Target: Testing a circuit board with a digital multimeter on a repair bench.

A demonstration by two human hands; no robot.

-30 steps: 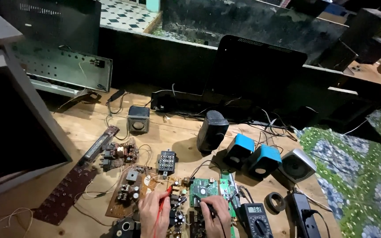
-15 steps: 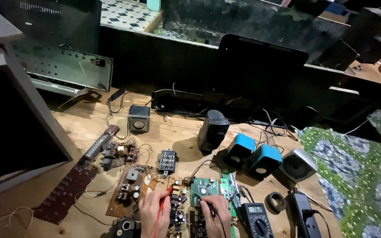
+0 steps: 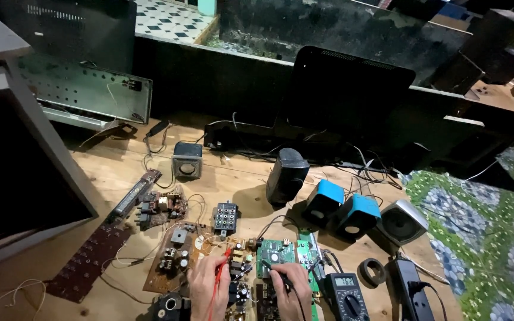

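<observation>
- Left hand (image 3: 208, 284) pinches a red probe (image 3: 220, 274), fingers closed on its shaft, tip down on the brown circuit board (image 3: 174, 261) near a cluster of components.
- Right hand (image 3: 287, 289) grips a black probe (image 3: 270, 268), fingers wrapped round it, tip resting at the lower edge of the green circuit board (image 3: 276, 257).
- Compared with the view a second earlier, both hands sit in nearly the same spots; the probes have barely shifted. Judgement: the contact is being kept steady on those two points, not moved on to new ones.
- Digital multimeter (image 3: 345, 294) lies just right of the right hand, display lit, leads running to the probes.
- Both boards lie flat on the wooden counter (image 3: 114, 172), wired together at the front edge.
- Behind them: two blue speakers (image 3: 340, 208), a black speaker (image 3: 285, 175), a silver speaker (image 3: 401, 221), a small grey speaker (image 3: 187, 159).
</observation>
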